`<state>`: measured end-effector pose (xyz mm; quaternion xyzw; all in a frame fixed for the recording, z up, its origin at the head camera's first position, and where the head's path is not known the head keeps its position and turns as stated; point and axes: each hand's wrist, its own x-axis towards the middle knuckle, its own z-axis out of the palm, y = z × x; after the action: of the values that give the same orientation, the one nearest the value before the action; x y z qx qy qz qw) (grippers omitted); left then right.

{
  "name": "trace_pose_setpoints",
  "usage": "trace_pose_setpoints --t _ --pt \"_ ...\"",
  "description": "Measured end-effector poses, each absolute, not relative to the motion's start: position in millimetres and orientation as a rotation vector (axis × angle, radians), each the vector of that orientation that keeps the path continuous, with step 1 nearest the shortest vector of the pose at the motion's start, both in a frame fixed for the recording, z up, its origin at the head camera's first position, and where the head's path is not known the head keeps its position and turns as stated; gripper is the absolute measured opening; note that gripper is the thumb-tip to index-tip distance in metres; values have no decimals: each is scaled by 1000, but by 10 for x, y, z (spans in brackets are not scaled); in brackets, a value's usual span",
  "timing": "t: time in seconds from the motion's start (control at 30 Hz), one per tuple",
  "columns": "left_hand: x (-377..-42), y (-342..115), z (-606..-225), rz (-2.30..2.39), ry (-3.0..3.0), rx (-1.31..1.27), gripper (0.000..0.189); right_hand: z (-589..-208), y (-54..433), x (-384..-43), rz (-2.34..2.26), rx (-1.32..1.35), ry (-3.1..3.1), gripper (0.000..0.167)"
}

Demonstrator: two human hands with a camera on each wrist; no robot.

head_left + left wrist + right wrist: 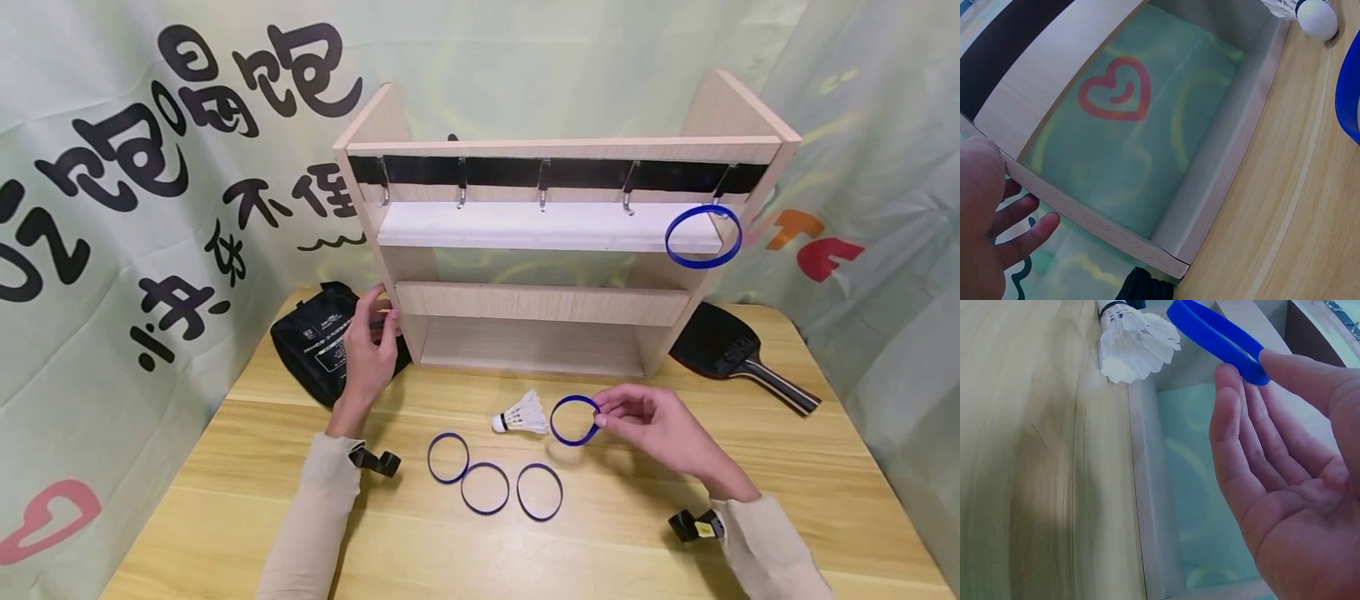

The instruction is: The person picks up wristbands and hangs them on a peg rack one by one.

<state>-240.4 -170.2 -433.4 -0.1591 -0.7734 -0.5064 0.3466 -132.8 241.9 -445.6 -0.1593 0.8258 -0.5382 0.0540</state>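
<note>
Between thumb and fingers, my right hand (660, 425) pinches a blue wristband (1216, 340), held up over the table just right of a white shuttlecock (522, 414). My left hand (370, 350) touches the left side panel of a light wooden shelf unit (540, 304); in the left wrist view its fingers (1025, 234) lie relaxed along the outside. Another blue band (703, 237) hangs from the rightmost metal hook on the shelf's black strip (502, 172). Several hooks to its left carry nothing. Three dark blue bands lie flat nearer the front, including a rightmost band (540, 492).
A black pouch (318, 342) lies left of the shelf, partly behind my left hand. On the right, a black table tennis paddle (738, 358) rests against the shelf's base. Printed cloth (150, 333) hangs around the wooden table (600, 550).
</note>
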Motion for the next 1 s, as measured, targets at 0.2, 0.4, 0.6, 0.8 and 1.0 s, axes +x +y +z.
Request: trace_pose_setpoints --t 0.2,0.4,0.6,0.8,1.0 --pt "-2540 -1779 -4520 -1306 -2009 -403 42 -4433 2388 -1319 -1697 -470 2509 19" --pt "-2590 -1837 -4577 -1318 -2018 -412 43 -4342 2334 -1306 -1797 -429 2602 18" --pt "-2579 -1834 -4565 -1321 -2015 -421 43 -4196 2292 -1314 -1949 -407 2632 20" --pt "-2586 -1863 -4587 -1329 -2026 -419 42 -4105 2256 -1329 -2037 -493 2684 20" --pt "-2575 -1849 -4568 -1321 -2021 -420 43 -3983 2210 -1341 -2242 -617 2618 20"
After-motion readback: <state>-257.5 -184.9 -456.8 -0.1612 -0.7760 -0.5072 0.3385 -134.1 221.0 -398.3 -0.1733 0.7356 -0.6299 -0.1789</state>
